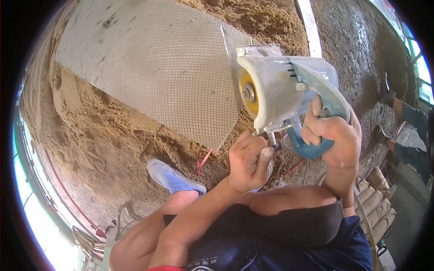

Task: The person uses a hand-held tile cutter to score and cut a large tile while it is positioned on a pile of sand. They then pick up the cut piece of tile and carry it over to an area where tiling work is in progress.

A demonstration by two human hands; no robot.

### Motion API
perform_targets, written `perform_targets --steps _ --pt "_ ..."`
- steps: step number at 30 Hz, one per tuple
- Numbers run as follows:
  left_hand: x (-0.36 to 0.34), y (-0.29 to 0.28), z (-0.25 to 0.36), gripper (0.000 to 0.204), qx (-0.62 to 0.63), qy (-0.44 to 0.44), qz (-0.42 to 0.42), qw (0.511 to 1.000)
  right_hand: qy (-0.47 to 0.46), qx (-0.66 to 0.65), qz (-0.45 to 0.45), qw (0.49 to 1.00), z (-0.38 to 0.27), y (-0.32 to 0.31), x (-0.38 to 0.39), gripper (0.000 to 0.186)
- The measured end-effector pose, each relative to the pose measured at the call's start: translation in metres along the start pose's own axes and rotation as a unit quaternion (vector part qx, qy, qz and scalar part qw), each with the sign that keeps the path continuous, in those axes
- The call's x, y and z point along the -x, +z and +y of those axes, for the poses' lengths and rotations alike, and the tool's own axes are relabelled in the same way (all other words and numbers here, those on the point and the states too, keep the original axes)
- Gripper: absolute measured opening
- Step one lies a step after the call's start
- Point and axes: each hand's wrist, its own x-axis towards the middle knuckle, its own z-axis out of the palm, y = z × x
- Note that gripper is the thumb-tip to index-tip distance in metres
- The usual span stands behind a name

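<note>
A handheld circular saw (312, 74) with a pale metal guard and a yellow disc around its hub bolt is in my hands. My right hand (339, 135) wraps the blue loop handle (334, 97). Below the guard, my left hand (248, 158) is closed around a short metal rod with a dark knob (276, 147) on the saw's underside. The saw's front meets the right edge of a large grey tile (158, 63). That slab lies on the sand with its grid-patterned face up. Whether the blade is turning cannot be made out.
Loose damp sand (99, 108) surrounds the tile. A pale straight bar (311, 27) lies beyond the saw, beside wet grey mortar (352, 40). A red strap (203, 162) sits near my shoe (174, 176). Another person's dark-clothed limbs (409, 156) show at right, near stacked bags (377, 203).
</note>
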Motion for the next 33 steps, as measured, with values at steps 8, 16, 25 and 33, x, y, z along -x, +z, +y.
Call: perform_targets --steps 8,16,25,33 --pt "-0.003 0.007 -0.006 0.023 0.022 0.016 -0.002 1.0 -0.008 0.021 0.038 0.999 -0.002 -0.001 0.002 0.019" --pt "-0.018 0.008 0.002 0.024 0.018 0.018 -0.018 1.0 -0.032 -0.023 0.044 0.998 -0.004 -0.012 0.003 0.02" --pt "-0.004 -0.004 0.004 0.025 -0.023 0.011 -0.007 1.0 0.003 -0.018 -0.006 1.0 -0.002 -0.002 0.0 0.02" --pt "-0.009 -0.008 0.002 0.029 -0.033 0.008 0.002 0.999 0.002 -0.004 -0.028 1.0 -0.003 0.001 -0.009 0.021"
